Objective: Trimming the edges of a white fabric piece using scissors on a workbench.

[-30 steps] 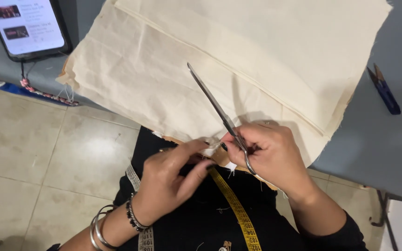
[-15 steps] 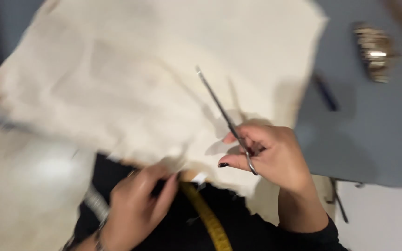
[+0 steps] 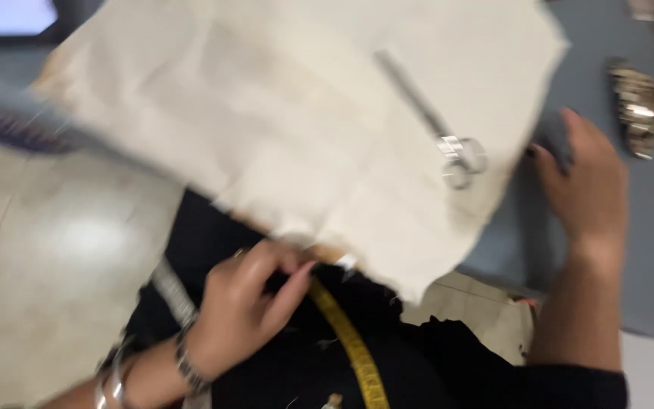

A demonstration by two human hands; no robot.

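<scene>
Scissors [image 3: 437,125] lie loose on cream cloth [image 3: 281,129]. Left hand [image 3: 247,314] pinches cloth's near edge. Right hand [image 3: 588,185] open, empty, resting on grey table [image 3: 645,250].

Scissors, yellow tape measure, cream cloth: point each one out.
scissors [image 3: 459,155], head view, on the silver finger loops.
yellow tape measure [image 3: 353,348], head view, mid-strip over the dark clothing.
cream cloth [image 3: 266,113], head view, on its bare middle.
</scene>
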